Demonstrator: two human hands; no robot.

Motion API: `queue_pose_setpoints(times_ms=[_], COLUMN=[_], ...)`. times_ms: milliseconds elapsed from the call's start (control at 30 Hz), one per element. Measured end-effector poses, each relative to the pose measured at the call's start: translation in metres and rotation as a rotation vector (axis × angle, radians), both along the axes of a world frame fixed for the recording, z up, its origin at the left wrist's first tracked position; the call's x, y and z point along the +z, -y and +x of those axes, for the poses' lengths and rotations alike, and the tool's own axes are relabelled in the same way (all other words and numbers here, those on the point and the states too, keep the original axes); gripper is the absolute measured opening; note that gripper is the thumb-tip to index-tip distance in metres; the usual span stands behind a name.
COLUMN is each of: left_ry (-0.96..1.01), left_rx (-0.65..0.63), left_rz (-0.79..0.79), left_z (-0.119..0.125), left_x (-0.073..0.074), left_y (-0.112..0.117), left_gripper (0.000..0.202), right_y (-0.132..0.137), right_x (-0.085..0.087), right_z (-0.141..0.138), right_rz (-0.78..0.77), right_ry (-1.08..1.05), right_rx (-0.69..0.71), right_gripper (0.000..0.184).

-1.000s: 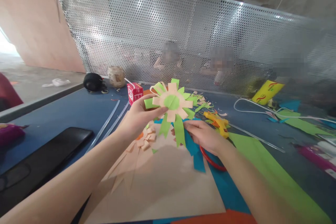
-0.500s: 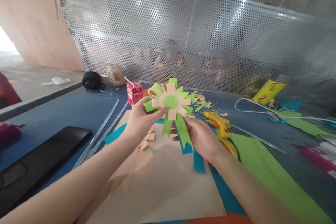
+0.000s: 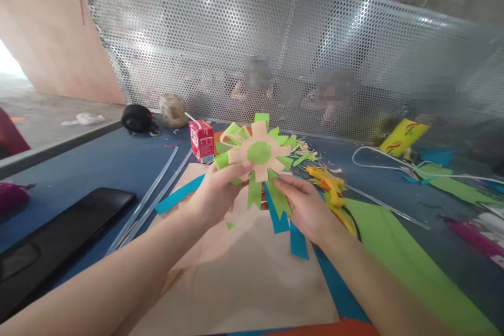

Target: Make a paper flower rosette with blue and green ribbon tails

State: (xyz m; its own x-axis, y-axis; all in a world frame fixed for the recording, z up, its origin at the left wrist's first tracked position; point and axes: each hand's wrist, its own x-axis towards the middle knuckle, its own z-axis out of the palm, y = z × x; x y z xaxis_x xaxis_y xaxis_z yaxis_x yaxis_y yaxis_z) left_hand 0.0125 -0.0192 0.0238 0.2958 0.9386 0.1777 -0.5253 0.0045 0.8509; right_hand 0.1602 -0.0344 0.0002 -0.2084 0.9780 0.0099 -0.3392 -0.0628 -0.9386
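I hold up a paper flower (image 3: 258, 153) with peach and green petals, a green round centre and green strips hanging below. My left hand (image 3: 216, 194) grips its lower left edge, thumb on the front. My right hand (image 3: 305, 207) pinches the hanging green strips at the flower's lower right, fingers closed on them. Under both hands lies a peach paper sheet (image 3: 244, 273) with blue strips (image 3: 179, 195) across it.
A yellow glue gun (image 3: 327, 182) and paper scraps lie right of my hands, a green sheet (image 3: 401, 257) further right. A red drink carton (image 3: 201, 139), clear tubes (image 3: 151, 194) and a black phone (image 3: 59, 231) are left. A perforated metal screen (image 3: 275, 47) stands behind, people beyond it.
My right hand rose from the table to the flower's hanging strips and closed on them. The flower tilted slightly and sits a little closer to me. The view shifted a bit.
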Motion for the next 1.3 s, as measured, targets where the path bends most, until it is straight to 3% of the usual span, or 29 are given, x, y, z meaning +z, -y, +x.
queue_pose_setpoints(times_ms=[100, 233, 433, 600, 900, 1033, 1300], left_ry=[-0.125, -0.273, -0.312, -0.331, -0.55, -0.548, -0.521], left_rx=[0.018, 0.098, 0.025, 0.031, 0.129, 0.127, 0.139], left_rz=[0.091, -0.026, 0.006, 0.047, 0.293, 0.309, 0.272], left_z=[0.002, 0.001, -0.006, -0.008, -0.013, -0.014, -0.011], left_x=[-0.006, -0.01, -0.007, -0.004, -0.001, -0.003, 0.0], left_y=[-0.001, -0.007, -0.012, -0.013, -0.017, -0.018, -0.016], left_gripper=[0.026, 0.027, 0.024, 0.023, 0.025, 0.026, 0.028], right_y=[0.0, 0.001, 0.002, 0.001, 0.0, -0.001, -0.004], right_x=[-0.001, 0.0, 0.003, 0.003, 0.003, 0.001, -0.003], right_z=[0.001, 0.005, 0.007, 0.007, 0.01, 0.01, 0.009], right_rz=[0.01, -0.003, 0.007, 0.002, -0.04, -0.062, -0.113], right_ry=[0.037, 0.115, 0.048, 0.037, 0.122, 0.077, 0.019], right_rx=[-0.033, -0.102, 0.097, 0.137, 0.09, 0.062, -0.027], right_gripper=[0.016, 0.014, 0.011, 0.013, 0.012, 0.006, 0.018])
